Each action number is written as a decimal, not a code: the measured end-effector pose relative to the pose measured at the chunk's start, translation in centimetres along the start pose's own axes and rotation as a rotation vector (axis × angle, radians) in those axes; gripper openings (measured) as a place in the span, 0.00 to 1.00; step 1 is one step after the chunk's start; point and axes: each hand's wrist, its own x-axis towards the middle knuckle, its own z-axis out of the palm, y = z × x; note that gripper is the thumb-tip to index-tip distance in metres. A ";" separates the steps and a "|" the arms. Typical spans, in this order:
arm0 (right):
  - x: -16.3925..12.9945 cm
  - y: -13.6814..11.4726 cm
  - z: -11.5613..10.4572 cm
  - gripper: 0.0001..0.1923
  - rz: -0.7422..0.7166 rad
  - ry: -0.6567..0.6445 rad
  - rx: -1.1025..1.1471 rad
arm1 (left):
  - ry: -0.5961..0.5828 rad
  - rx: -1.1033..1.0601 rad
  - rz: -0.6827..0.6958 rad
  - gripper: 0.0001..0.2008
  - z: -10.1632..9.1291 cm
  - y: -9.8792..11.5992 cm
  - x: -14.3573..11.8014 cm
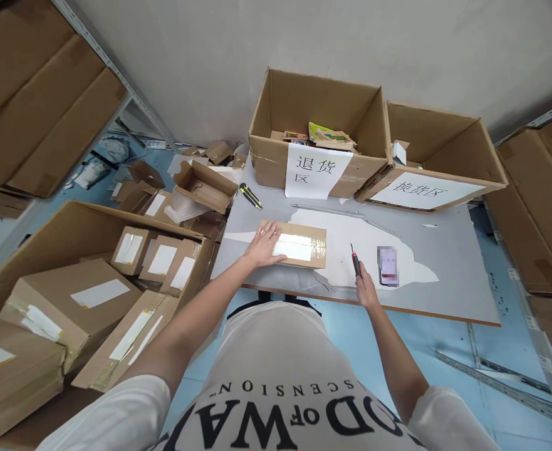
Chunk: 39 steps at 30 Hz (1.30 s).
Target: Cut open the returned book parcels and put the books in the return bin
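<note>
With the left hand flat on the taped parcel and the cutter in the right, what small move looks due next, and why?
Probably bring the red-handled utility knife in the right hand across to the small brown cardboard parcel. The left hand presses flat on the parcel's left end, steadying it on the grey table; its clear tape looks uncut, and the blade is well clear of it.

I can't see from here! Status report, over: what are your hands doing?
Left hand flat on taped parcel. Right hand holds red cutter, beside the parcel, not touching. Phone just right of cutter.
</note>
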 end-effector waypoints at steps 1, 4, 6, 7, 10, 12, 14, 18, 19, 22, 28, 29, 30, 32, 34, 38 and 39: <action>0.7 0.1 0.7 0.34 0.008 0.039 -0.064 | 0.008 0.005 -0.005 0.43 -0.1 -0.3 -0.2; 2.9 0.4 2.7 0.35 0.052 0.129 -0.151 | 0.032 0.025 -0.020 0.39 -0.1 -0.9 -1.2; 4.1 0.7 4.0 0.35 0.070 0.174 -0.186 | 0.043 0.033 -0.021 0.36 0.2 -1.1 -2.0; 4.6 0.9 4.5 0.35 0.090 0.188 -0.214 | 0.048 0.035 -0.019 0.35 0.3 -1.1 -2.5; 5.5 1.5 5.9 0.32 0.163 0.199 -0.309 | 0.054 0.027 -0.003 0.29 1.0 -0.9 -3.6; 5.8 2.0 6.5 0.32 0.182 0.192 -0.348 | 0.052 0.016 0.007 0.26 1.5 -0.8 -4.1; 5.8 2.4 6.9 0.32 0.190 0.180 -0.367 | 0.058 0.005 0.008 0.23 2.0 -0.6 -4.4; 5.7 2.6 7.3 0.33 0.232 0.132 -0.404 | 0.093 -0.009 0.005 0.22 2.8 -0.4 -4.6; 5.6 2.5 7.4 0.33 0.244 0.116 -0.423 | 0.103 -0.011 0.009 0.21 2.9 -0.4 -4.6; 5.3 2.0 7.5 0.32 0.266 0.081 -0.514 | 0.140 -0.015 0.033 0.21 3.1 -0.6 -4.6; 4.5 0.2 6.6 0.31 0.246 0.060 -0.611 | 0.214 0.020 0.093 0.19 3.3 -0.9 -4.6; 4.7 -0.5 6.2 0.31 0.209 0.087 -0.602 | 0.212 0.033 0.111 0.19 3.3 -0.8 -4.6; 5.0 -1.5 5.7 0.31 0.154 0.126 -0.586 | 0.205 0.044 0.135 0.19 3.3 -0.6 -4.6; 5.8 -4.3 4.5 0.31 -0.013 0.216 -0.535 | 0.176 0.058 0.183 0.18 3.3 -0.2 -4.6; 6.5 -8.1 3.4 0.32 -0.255 0.263 -0.485 | 0.149 0.061 0.205 0.19 3.3 0.3 -4.6; 7.0 -15.8 3.4 0.33 -0.718 0.020 -0.548 | 0.122 0.047 0.180 0.24 3.6 1.0 -4.9; 6.9 -17.3 3.9 0.33 -0.781 -0.058 -0.592 | 0.121 0.040 0.173 0.25 3.7 1.0 -5.0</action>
